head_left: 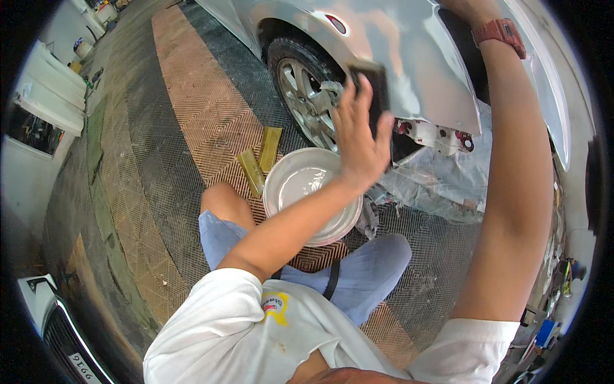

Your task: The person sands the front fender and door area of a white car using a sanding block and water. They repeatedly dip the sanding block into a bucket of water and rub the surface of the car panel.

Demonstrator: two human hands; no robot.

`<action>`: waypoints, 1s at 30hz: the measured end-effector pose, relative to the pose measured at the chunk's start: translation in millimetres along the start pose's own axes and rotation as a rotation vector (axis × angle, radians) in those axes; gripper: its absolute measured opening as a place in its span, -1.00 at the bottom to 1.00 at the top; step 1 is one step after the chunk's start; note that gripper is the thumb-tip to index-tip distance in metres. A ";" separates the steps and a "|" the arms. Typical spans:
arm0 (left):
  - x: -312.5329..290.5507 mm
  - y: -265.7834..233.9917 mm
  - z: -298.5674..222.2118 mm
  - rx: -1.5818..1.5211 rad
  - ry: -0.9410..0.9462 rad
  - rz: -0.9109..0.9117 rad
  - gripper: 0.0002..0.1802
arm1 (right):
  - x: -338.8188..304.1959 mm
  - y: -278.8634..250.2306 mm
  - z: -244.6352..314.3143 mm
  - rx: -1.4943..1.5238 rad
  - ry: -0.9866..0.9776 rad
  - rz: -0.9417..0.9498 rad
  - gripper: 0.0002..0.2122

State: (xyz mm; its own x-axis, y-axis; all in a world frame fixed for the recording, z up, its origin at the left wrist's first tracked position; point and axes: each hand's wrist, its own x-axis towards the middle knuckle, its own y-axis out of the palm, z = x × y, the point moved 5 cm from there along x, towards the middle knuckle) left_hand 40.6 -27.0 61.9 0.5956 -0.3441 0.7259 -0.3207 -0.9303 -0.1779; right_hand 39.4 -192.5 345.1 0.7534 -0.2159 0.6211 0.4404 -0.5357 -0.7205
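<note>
We spread our left hand [361, 144] over a dark block [379, 86] at the silver car panel [425, 70]; blur hides whether it grips. Our right hand [471, 8] is cut off above, fingers unseen. Below the left hand sits a basin [273, 185] of liquid, two yellowish blocks [250, 172] beside it.

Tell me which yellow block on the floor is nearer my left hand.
The upper-right yellow block, the one closer to the wheel; the other block lies lower left, farther from your left hand.
</note>
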 end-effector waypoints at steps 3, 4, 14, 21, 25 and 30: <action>-5.3 -10.8 14.3 0.026 0.097 0.031 -0.17 | -4.0 9.9 -0.5 0.019 -0.031 -0.043 -0.42; 18.7 -13.9 21.6 0.045 0.140 -0.003 -0.18 | 0.8 5.9 -2.7 -0.015 -0.025 -0.036 -0.41; 6.6 -8.9 14.9 -0.010 0.036 -0.003 -0.14 | 7.4 16.0 -10.5 -0.038 -0.032 -0.045 -0.39; -52.6 -17.0 4.0 -0.167 0.234 0.276 -0.13 | 3.2 -3.2 -16.9 0.014 -0.025 -0.197 -0.48; -78.7 -99.4 81.3 -0.121 -0.165 0.219 -0.08 | -73.2 -12.0 68.6 0.363 0.022 -0.520 -0.51; -111.1 -144.6 159.1 -0.052 -0.459 0.218 -0.05 | -269.1 99.4 266.1 1.036 0.250 0.091 -0.54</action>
State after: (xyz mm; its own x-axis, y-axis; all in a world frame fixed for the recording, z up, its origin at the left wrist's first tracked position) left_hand 138.0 125.6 -98.7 0.7693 -0.5602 0.3072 -0.5023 -0.8274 -0.2511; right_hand 10.4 29.6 24.3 0.7345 -0.4444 0.5128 0.6765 0.4202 -0.6048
